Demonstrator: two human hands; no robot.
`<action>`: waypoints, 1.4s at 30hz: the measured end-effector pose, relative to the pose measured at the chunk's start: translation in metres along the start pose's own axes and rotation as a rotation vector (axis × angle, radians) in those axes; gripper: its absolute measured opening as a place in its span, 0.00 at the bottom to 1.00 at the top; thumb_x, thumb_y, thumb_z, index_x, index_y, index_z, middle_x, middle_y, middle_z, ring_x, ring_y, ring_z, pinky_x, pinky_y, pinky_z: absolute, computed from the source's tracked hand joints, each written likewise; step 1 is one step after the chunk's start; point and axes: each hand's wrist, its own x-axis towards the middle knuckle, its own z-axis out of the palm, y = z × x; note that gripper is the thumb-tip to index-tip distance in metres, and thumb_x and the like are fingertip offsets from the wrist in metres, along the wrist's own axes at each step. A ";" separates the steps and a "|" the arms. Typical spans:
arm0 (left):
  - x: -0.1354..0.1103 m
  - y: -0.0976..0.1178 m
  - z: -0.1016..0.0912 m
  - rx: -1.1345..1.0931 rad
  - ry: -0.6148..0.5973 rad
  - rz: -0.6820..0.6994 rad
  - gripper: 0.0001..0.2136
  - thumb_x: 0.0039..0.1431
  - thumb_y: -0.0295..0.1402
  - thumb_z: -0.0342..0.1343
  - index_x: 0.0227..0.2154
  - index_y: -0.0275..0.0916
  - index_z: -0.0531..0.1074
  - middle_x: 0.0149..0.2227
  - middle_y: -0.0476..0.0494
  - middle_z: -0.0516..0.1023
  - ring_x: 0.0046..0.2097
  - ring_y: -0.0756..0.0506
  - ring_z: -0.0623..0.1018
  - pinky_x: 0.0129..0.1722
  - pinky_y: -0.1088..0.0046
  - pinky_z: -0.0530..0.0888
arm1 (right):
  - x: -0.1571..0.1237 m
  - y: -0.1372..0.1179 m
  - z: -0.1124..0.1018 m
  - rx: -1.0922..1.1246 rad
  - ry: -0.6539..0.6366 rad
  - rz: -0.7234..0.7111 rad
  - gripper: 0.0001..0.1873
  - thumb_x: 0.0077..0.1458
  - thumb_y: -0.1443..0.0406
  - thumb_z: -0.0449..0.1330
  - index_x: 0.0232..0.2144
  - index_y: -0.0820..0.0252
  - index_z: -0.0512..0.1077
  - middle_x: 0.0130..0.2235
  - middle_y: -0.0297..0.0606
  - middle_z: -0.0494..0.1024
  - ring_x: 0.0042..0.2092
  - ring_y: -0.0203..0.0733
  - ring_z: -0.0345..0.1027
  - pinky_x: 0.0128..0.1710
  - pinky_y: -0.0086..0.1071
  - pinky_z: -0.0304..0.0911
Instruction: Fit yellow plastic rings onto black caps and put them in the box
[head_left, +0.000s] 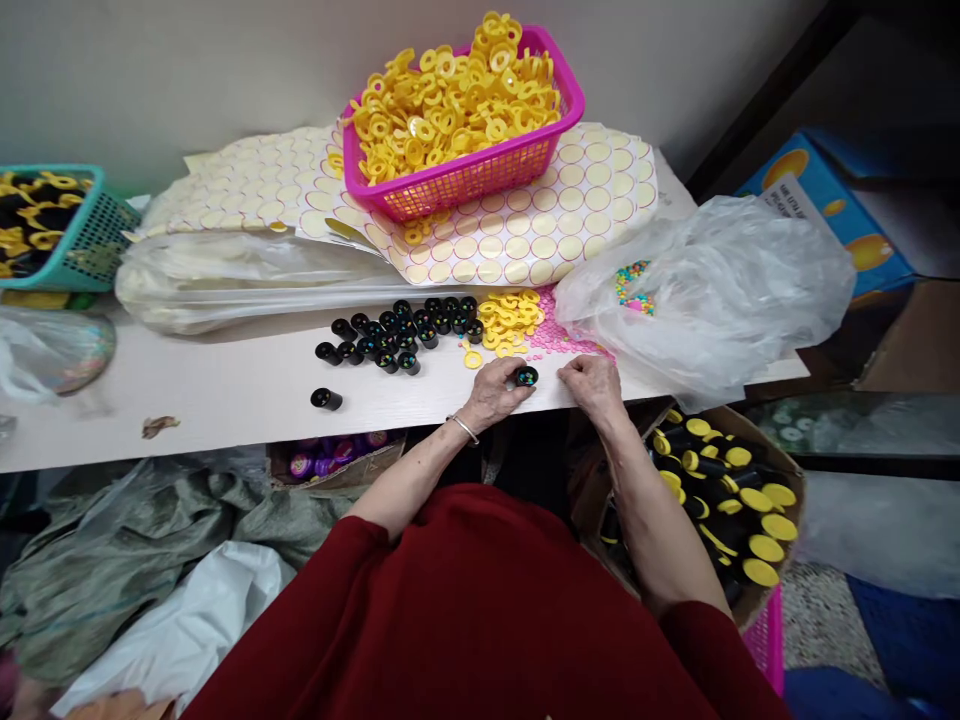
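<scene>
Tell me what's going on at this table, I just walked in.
A person in a dark red top is working at a white table. The left hand holds a small black cup with colored bits inside. The right hand is curled nearby; whether it holds anything is hard to tell. More black cups are clustered on the table, next to yellow ring-shaped pieces and scattered pink beads.

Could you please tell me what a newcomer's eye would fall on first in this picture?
Probably the pink basket, heaped with yellow ring-shaped pieces, at the back of the table. Next, perhaps, the cluster of black cups in front of it, then the left hand near the table's front edge, holding another black cup.
</scene>
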 end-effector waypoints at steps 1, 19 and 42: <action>0.001 -0.001 0.001 -0.022 -0.011 -0.021 0.14 0.46 0.33 0.61 0.38 0.37 0.72 0.36 0.44 0.77 0.36 0.48 0.75 0.39 0.69 0.72 | 0.002 0.002 -0.001 0.030 0.005 0.007 0.07 0.41 0.62 0.57 0.18 0.60 0.72 0.20 0.36 0.70 0.25 0.38 0.62 0.25 0.30 0.52; 0.007 0.001 -0.001 0.034 -0.090 0.016 0.13 0.43 0.33 0.63 0.35 0.39 0.74 0.33 0.47 0.76 0.36 0.47 0.74 0.40 0.70 0.70 | -0.020 0.010 0.012 -0.076 0.169 -0.261 0.10 0.53 0.65 0.50 0.27 0.60 0.71 0.32 0.40 0.70 0.31 0.39 0.60 0.30 0.32 0.52; 0.007 0.004 -0.003 0.013 -0.091 0.000 0.12 0.43 0.32 0.63 0.34 0.39 0.75 0.34 0.47 0.77 0.37 0.48 0.74 0.40 0.70 0.71 | -0.016 0.015 0.013 -0.114 0.202 -0.307 0.12 0.55 0.66 0.48 0.26 0.59 0.70 0.34 0.41 0.70 0.32 0.39 0.61 0.30 0.32 0.54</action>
